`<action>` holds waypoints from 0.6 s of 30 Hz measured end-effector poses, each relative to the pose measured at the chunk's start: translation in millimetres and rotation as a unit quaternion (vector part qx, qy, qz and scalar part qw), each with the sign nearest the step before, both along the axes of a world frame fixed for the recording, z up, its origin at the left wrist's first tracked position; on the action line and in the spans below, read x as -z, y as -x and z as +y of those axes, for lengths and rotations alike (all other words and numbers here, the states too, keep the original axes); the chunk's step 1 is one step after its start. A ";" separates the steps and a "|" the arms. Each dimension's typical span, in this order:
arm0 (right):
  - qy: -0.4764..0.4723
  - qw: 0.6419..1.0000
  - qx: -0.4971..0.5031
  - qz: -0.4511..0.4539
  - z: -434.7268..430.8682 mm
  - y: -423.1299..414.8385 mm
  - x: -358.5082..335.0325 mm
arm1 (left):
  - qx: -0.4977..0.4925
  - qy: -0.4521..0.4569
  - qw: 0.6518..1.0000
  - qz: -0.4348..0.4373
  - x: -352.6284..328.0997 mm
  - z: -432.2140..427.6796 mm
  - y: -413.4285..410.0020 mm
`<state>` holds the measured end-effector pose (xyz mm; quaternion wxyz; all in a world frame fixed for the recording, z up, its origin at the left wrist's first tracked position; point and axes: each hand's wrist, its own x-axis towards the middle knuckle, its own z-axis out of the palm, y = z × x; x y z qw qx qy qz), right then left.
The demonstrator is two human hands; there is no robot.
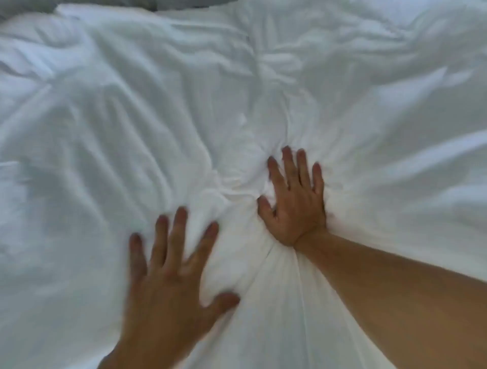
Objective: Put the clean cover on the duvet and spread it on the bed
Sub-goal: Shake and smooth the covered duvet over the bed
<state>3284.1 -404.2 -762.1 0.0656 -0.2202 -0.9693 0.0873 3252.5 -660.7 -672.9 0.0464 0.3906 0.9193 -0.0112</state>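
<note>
The white cover (131, 105) lies wide over the bed and fills almost all we can see. The duvet is likely inside it, since the cloth looks puffy, but the duvet itself does not show. Both hands lie flat on the cover with fingers spread. The left hand (168, 266) is near the person, and the right hand (295, 200) is a bit farther up the bed. Neither grip holds anything; both are open and press down on the cloth. Between the 2 hands the cloth is pushed into a bunch of folds (237, 189). That is where things could go wrong. If the hands slide toward each other, the bunch may grow and the cover may end up more crumpled. If they press hard and push, the cover may slip over the duvet inside, so the duvet could clump in 1 spot. A big push could also drag it all to 1 side, so it hangs crooked on the bed. The surface is soft and full of long creases that run away from the hands. The picture is blurry. Of the room, only a grey strip (179, 3) shows at the top edge, and I cannot tell what it is.
</note>
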 end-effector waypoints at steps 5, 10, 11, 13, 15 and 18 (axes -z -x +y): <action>-0.033 0.997 0.024 -0.061 -15.8 -10.0 -24.1 | -0.081 0.050 0.995 -0.019 43.9 -71.2 -22.9; 0.124 0.973 0.070 -0.184 -115.8 -65.1 -92.6 | -0.132 0.036 0.990 -0.041 36.7 -63.5 -41.9; 0.134 0.974 0.060 -0.172 -159.5 -108.3 -95.6 | -0.138 0.030 0.988 -0.062 33.3 -65.5 -59.2; 0.077 0.990 0.009 -0.114 -243.0 -223.9 -91.2 | -0.114 0.037 0.987 -0.105 25.9 -79.6 -119.3; 0.019 0.987 -0.033 -0.156 -266.0 -331.0 -84.6 | -0.046 0.046 0.994 -0.089 21.3 -114.2 -205.7; -0.055 0.981 0.030 -0.184 -198.7 -406.6 -75.0 | 0.004 0.006 0.997 -0.074 24.8 -165.6 -331.4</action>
